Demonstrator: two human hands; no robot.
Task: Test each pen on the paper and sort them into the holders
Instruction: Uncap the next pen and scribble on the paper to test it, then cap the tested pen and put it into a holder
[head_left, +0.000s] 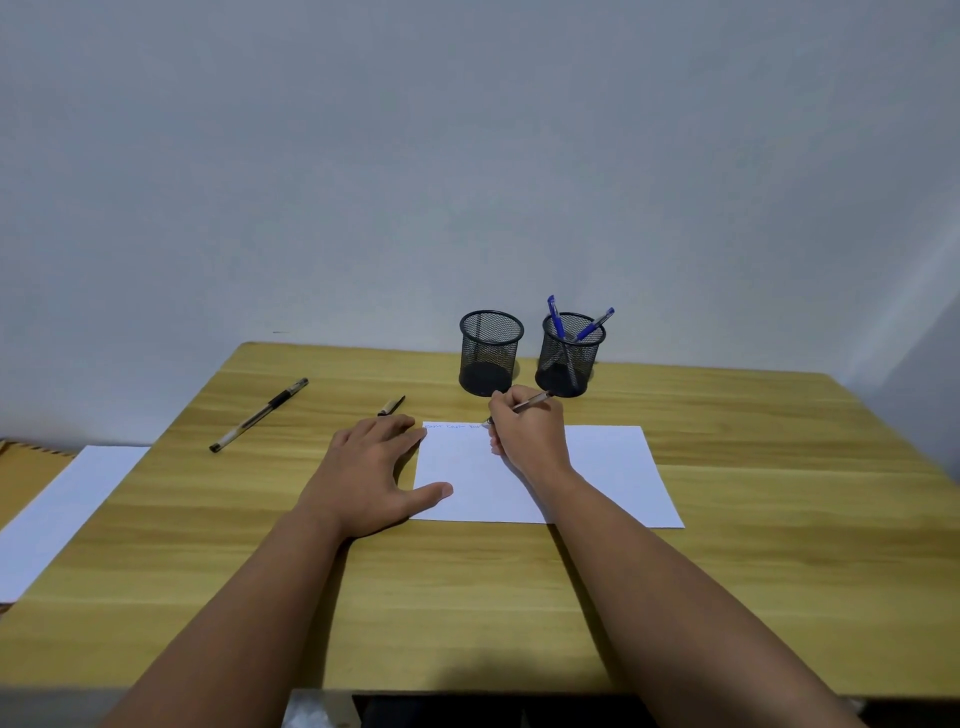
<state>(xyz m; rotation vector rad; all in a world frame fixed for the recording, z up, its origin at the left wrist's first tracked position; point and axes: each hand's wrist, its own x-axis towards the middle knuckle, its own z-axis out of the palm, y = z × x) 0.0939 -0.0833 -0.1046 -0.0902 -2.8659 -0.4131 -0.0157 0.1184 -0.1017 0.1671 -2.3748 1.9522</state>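
A white sheet of paper (597, 478) lies on the wooden table (779, 571), with faint writing along its top left edge. My right hand (527, 434) grips a pen (532, 401), its tip down on the paper near that writing. My left hand (371, 475) lies flat with spread fingers, pressing the paper's left edge. Two black mesh holders stand at the back: the left holder (491, 353) looks empty, the right holder (570, 356) has two blue pens (557, 319) in it. A black capped pen (258, 414) lies at the left. A pen cap (391, 406) lies just beyond my left fingers.
A grey wall rises right behind the holders. Another white sheet (57, 514) sits on a lower surface past the table's left edge. The table's near edge runs along the bottom of the view.
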